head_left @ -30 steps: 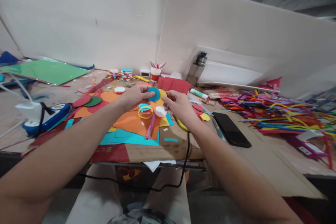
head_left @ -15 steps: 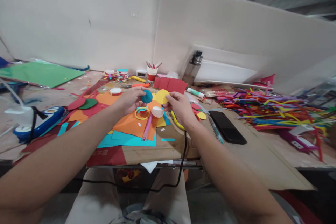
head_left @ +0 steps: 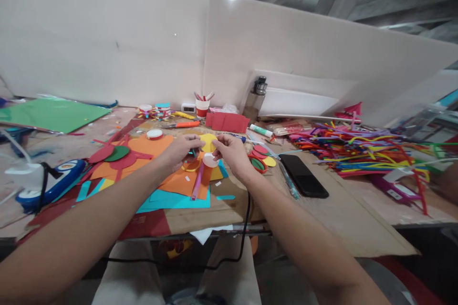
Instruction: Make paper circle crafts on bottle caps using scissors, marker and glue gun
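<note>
Both hands meet over the middle of the craft table. My left hand [head_left: 181, 151] and my right hand [head_left: 231, 152] pinch a yellow paper circle [head_left: 208, 142] between their fingertips, one hand on each side. A bit of blue paper shows under my left fingers; I cannot tell whether they hold it. Just below the hands lie a white round cap [head_left: 209, 160], a yellow paper ring [head_left: 189, 167] and a pink straw [head_left: 197, 182] on orange paper [head_left: 184, 182] and cyan paper [head_left: 171, 199].
A black phone [head_left: 303, 182] lies right of the hands, by a pile of coloured pipe cleaners [head_left: 358, 153]. Red and yellow paper circles [head_left: 260, 158], a glue stick [head_left: 261, 130], a cup of pens [head_left: 202, 105], a bottle [head_left: 255, 96], a green sheet [head_left: 50, 114] and a blue tool [head_left: 50, 186] surround the work.
The hands came together: the blue circle held apart in my left hand is now mostly hidden, and both hands pinch the yellow circle. The camera tilted up a little.
</note>
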Available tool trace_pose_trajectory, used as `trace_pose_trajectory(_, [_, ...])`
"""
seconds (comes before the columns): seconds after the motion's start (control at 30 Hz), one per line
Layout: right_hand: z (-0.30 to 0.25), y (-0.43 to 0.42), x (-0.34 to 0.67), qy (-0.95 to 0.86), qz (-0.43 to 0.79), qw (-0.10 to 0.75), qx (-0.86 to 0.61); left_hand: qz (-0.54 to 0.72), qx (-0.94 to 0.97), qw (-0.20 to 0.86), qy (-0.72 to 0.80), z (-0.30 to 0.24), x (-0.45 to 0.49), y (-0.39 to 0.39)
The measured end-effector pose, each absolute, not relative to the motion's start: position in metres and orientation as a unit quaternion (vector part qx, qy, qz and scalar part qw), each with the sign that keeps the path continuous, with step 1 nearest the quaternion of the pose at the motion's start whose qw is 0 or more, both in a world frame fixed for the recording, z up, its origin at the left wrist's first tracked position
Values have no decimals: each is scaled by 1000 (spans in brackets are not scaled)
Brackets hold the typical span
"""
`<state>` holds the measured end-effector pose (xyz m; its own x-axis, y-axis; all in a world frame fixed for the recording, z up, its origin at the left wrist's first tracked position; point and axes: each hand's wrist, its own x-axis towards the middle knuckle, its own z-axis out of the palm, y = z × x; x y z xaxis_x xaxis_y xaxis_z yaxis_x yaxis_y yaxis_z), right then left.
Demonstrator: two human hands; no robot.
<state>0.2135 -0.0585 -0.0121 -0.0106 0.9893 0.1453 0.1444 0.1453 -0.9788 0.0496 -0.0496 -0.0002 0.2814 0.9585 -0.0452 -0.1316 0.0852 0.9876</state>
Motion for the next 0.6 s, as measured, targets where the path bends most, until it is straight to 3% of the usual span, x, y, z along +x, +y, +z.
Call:
trace_pose_trajectory(0.13, [-5,-53,221,-615,384,478,-495,449,519,601,410,-3,46,-46])
trace_pose_trajectory(0.2, [2,-50,232,-656,292,459,-523,459,509,597,416,-4,43,-42])
trace_pose_trajectory(0.3, [11,-46,255,-692,85,344,-629,479,485,595,425,-4,41,-38])
trace_pose_trajectory(0.37, [9,-44,269,-673,19,238,-700,486,473,592,436,-4,40,-36])
trace_pose_trajectory(0.47, [-1,-39,281,-647,27,153,-747,481,478,582,448,-5,40,-34])
trace_pose_trajectory(0.6, [-12,-23,287,-640,73,165,-747,476,499,567,450,-9,39,-31])
